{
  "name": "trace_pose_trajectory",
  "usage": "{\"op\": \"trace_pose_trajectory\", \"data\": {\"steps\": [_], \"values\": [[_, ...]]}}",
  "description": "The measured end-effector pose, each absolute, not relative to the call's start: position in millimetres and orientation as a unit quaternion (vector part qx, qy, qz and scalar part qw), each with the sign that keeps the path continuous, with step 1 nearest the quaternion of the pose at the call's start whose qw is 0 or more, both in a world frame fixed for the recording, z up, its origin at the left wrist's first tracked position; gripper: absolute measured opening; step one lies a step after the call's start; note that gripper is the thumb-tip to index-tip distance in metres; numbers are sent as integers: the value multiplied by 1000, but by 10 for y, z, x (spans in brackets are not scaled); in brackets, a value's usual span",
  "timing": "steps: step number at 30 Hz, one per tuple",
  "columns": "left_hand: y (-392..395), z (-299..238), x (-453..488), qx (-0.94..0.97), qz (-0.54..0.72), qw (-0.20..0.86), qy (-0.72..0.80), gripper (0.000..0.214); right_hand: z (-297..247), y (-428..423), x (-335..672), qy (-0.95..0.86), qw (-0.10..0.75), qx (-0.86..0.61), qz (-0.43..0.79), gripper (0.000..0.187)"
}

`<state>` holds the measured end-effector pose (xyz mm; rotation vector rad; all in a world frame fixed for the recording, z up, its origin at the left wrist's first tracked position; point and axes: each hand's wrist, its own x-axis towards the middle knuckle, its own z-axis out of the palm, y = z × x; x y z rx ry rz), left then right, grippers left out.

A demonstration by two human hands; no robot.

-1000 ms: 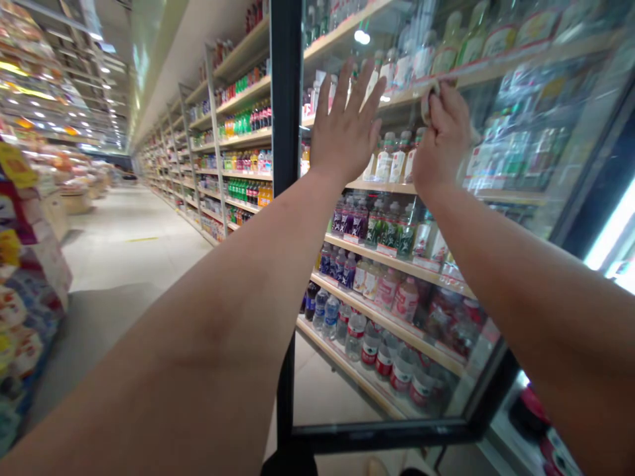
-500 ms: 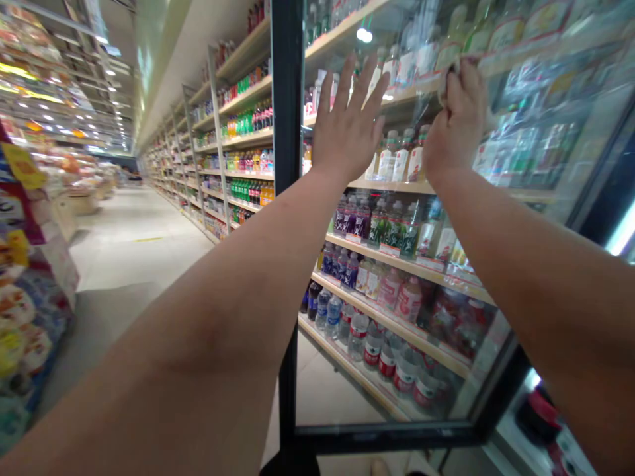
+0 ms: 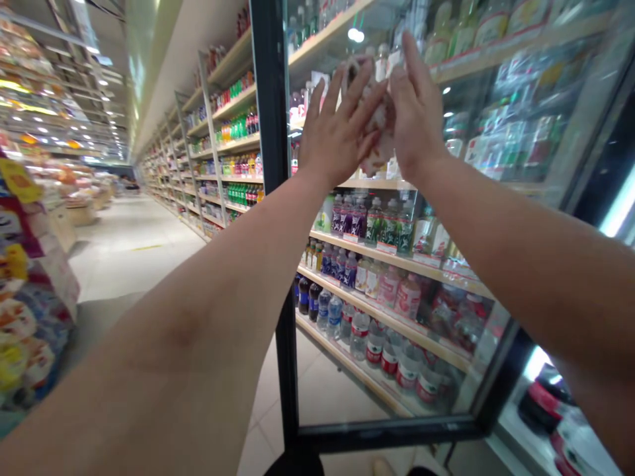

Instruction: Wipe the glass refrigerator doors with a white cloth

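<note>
Before me stands a glass door (image 3: 357,403) with a dark frame. My left hand (image 3: 335,132) is raised to the glass, its fingers spread and its fingertips overlapping a pale, crumpled cloth (image 3: 380,129). Close beside it, my right hand (image 3: 419,116) is turned edge-on with the thumb side up. The cloth bunches against its palm side, between the two hands. Most of the right fingers are hidden behind the hand and the cloth.
Shelves of bottled drinks (image 3: 391,225) show through the glass. Long shelving (image 3: 238,145) runs down the left beside an aisle floor (image 3: 143,244). A stack of packaged goods (image 3: 34,291) stands at far left. Bottles (image 3: 540,403) sit in the cabinet at lower right.
My right hand has moved left across the glass with the cloth, from the upper right to beside my left hand. My left hand has shifted slightly left and lower, its fingers still spread.
</note>
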<state>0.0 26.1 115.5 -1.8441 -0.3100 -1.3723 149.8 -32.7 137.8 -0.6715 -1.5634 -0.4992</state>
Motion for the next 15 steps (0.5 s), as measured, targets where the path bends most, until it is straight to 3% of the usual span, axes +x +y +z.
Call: {"op": "trace_pose_trajectory", "data": {"steps": [3, 5, 11, 15], "values": [[222, 1128, 3, -718, -550, 413, -109, 94, 1197, -439, 1991, -571, 570, -470, -357, 54], [217, 1129, -2, -719, -549, 412, -110, 84, 1030, -458, 2318, -523, 539, -543, -376, 55], [273, 1183, -41, -790, -487, 364, -77, 56, 727, -390, 2670, -516, 493, -564, -416, 63], [67, 1115, 37, -787, -496, 356, -82, 46, 667, -376, 2675, -509, 499, -565, -416, 59]]}}
